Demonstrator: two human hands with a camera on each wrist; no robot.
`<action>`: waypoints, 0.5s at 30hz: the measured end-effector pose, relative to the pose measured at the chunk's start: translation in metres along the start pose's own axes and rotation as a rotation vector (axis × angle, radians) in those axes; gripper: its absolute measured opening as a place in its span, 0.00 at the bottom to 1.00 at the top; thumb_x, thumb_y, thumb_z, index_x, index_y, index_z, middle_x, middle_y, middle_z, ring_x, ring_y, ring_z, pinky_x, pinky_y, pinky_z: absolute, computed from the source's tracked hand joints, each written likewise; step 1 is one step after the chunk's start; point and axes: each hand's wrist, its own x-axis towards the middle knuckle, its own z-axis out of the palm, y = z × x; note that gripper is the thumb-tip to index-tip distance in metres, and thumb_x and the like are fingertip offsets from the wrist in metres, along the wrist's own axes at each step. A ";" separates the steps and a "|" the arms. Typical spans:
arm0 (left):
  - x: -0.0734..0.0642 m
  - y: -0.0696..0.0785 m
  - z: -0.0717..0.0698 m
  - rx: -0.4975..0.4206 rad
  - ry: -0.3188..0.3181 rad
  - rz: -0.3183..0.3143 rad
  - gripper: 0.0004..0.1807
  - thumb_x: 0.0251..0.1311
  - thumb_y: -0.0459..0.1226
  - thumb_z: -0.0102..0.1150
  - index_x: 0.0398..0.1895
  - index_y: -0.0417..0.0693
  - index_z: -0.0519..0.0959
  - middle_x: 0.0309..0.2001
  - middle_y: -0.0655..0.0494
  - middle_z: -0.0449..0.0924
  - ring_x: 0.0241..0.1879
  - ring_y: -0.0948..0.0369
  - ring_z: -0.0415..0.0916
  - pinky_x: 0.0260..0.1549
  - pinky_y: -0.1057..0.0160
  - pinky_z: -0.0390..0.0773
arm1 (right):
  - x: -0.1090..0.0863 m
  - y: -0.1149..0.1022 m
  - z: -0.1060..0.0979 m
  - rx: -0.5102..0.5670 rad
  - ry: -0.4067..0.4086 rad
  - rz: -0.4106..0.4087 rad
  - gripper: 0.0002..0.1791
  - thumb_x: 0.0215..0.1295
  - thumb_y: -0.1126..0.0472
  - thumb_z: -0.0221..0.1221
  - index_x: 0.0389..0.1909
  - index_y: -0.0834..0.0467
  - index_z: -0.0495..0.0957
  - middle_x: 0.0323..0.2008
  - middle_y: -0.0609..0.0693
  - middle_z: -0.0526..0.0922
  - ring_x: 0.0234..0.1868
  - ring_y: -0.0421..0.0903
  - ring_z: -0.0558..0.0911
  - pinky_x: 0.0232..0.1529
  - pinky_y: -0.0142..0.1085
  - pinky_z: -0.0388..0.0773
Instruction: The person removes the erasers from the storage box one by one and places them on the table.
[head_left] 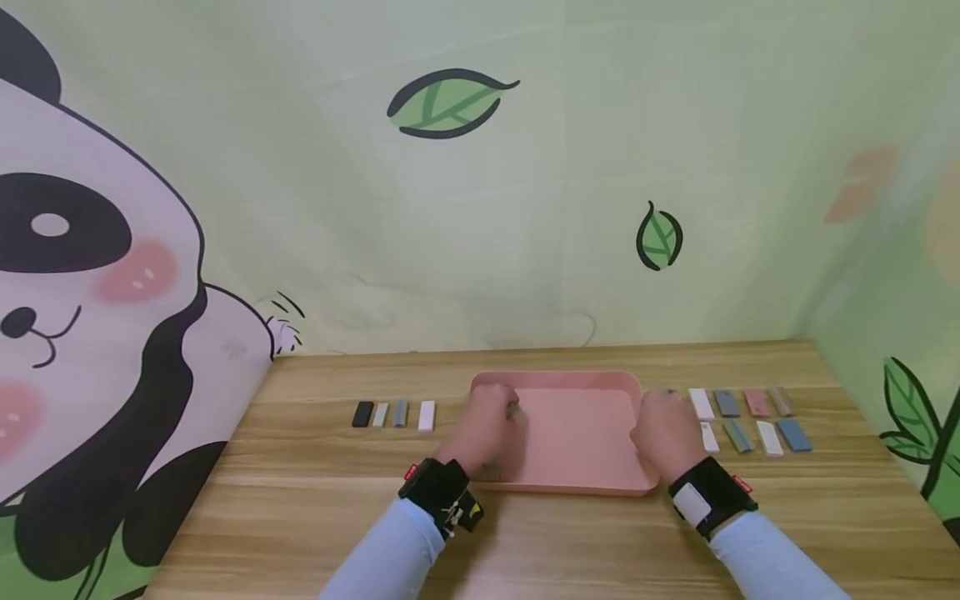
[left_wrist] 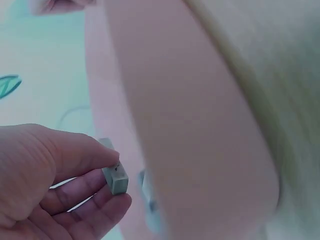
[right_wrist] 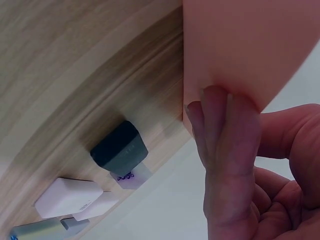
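My left hand [head_left: 483, 425] is over the left part of a pink tray [head_left: 577, 433]. In the left wrist view, its thumb and fingers pinch a small grey-green rectangular block [left_wrist: 116, 177]. Beyond the tray wall in that view, another pale bluish piece [left_wrist: 151, 205] shows, partly hidden. My right hand [head_left: 667, 429] is at the tray's right edge. Seen from the right wrist, its fingers [right_wrist: 225, 145] lie against the tray wall [right_wrist: 240, 45] and the thumb bends in behind them, gripping the edge.
Left of the tray, a row of small blocks includes a black one [head_left: 363, 414] and a white one [head_left: 427, 416]. Right of it lie two rows of several blocks, among them a pink one [head_left: 757, 403] and a blue one [head_left: 793, 435]. A printed cloth [head_left: 525, 250] hangs behind the wooden table [head_left: 300, 500].
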 end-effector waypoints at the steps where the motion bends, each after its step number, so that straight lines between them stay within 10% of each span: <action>1: -0.001 -0.002 -0.004 -0.028 0.010 -0.008 0.11 0.55 0.28 0.56 0.40 0.47 0.81 0.36 0.59 0.76 0.32 0.63 0.69 0.33 0.67 0.70 | 0.000 0.000 0.000 -0.002 0.000 -0.001 0.11 0.54 0.61 0.60 0.25 0.67 0.74 0.21 0.54 0.72 0.25 0.50 0.72 0.28 0.43 0.72; 15: -0.017 -0.056 -0.054 -0.082 0.232 -0.202 0.13 0.56 0.33 0.57 0.45 0.43 0.79 0.39 0.55 0.78 0.36 0.62 0.74 0.36 0.62 0.74 | 0.001 0.000 0.001 0.011 -0.010 0.006 0.10 0.55 0.62 0.60 0.25 0.66 0.75 0.21 0.53 0.71 0.25 0.49 0.72 0.27 0.42 0.71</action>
